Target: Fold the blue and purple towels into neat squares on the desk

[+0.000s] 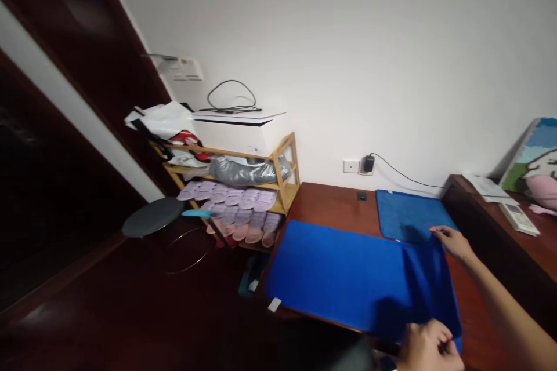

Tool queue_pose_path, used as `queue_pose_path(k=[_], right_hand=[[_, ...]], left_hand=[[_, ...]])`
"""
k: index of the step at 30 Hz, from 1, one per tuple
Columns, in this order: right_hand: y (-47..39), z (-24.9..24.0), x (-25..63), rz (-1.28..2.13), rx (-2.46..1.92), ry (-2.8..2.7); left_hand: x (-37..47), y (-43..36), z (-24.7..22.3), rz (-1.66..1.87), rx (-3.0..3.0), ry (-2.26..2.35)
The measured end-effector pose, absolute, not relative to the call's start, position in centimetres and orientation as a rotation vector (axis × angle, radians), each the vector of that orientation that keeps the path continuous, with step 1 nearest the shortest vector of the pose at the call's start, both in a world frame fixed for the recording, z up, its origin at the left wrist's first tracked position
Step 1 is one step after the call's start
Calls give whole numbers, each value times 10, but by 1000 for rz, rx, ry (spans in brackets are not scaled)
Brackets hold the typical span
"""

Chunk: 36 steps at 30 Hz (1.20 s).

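A bright blue towel [339, 275] lies spread over the reddish-brown tabletop, with a white tag [274, 305] at its near left corner. My right hand [452, 242] reaches in from the right and pinches the towel's far right corner. That end is lifted slightly, with folds running down from the fingers. At the bottom of the view my left hand [430, 348] is closed at the near right corner, fingers curled on the towel's edge. Behind lies a second blue towel [407, 214], partly covered by the first near my right hand.
Against the white wall stands a wooden rack [285, 194] with several rows of slippers [232, 197] and a white box [235, 133] on top. A round stool [154, 216] is at left. A raised ledge at right bears a remote control [519, 219]. A black adapter [368, 163] trails its cable.
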State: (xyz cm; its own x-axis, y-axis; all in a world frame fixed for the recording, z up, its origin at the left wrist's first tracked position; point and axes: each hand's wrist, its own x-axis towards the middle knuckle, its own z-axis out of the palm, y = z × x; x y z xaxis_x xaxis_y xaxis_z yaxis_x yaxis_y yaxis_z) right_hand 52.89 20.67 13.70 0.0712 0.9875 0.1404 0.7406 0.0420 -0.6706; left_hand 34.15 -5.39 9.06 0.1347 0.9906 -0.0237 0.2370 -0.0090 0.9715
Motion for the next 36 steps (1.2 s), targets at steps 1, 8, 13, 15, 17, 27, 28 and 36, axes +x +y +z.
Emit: queue_pose_path(k=[1, 8, 13, 15, 17, 27, 28, 36], right_hand=[[208, 151, 509, 618, -1722, -1741], [210, 215, 293, 848, -1406, -2132], [205, 189, 123, 808, -1276, -2354], [195, 168, 68, 789, -1270, -2432], [183, 144, 28, 759, -1296, -2492], [183, 84, -5, 647, -1332, -2656], [186, 84, -7, 659, -1327, -2664], [194, 113, 11, 807, -1147, -2665]], left_hand=[[322, -59, 101, 1031, 1407, 1341], [156, -90, 160, 1508, 840, 1289], [35, -116, 144, 1634, 729, 1588], [-4, -124, 123, 1508, 852, 1859], [-36, -130, 98, 1293, 1034, 2122], [-88, -130, 11, 978, 1551, 2535], [-87, -129, 9, 985, 1577, 2560], [-72, -130, 17, 851, 1526, 2585]])
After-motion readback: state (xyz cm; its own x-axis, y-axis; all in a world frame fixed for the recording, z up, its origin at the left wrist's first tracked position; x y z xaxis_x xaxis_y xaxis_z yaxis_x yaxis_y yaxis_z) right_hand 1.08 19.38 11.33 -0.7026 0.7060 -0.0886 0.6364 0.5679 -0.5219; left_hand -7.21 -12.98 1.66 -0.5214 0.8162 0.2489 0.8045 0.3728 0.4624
